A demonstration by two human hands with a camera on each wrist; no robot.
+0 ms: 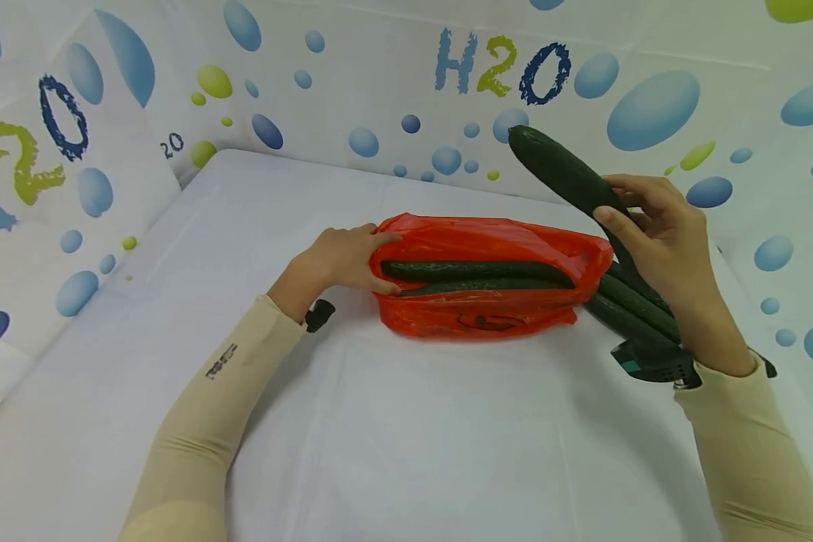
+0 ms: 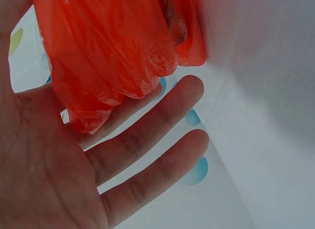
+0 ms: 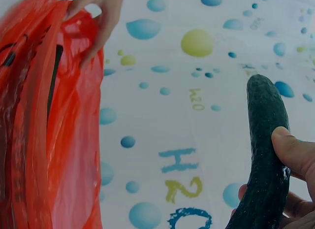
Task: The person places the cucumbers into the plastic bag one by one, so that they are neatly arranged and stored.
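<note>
A red plastic bag lies on the table with its mouth facing up, and dark green cucumbers show inside. At the bag's left end, my left hand has its thumb and index finger spread at the opening; its other fingers extend straight outside the plastic in the left wrist view. My right hand grips another cucumber between thumb and fingers, raised and tilted above the bag's right end. That cucumber's lower part is partly hidden behind the hand.
More cucumbers lie on the white-covered table to the right of the bag, partly beneath my right wrist. A white backdrop with blue and green dots rises behind the table and along its left side.
</note>
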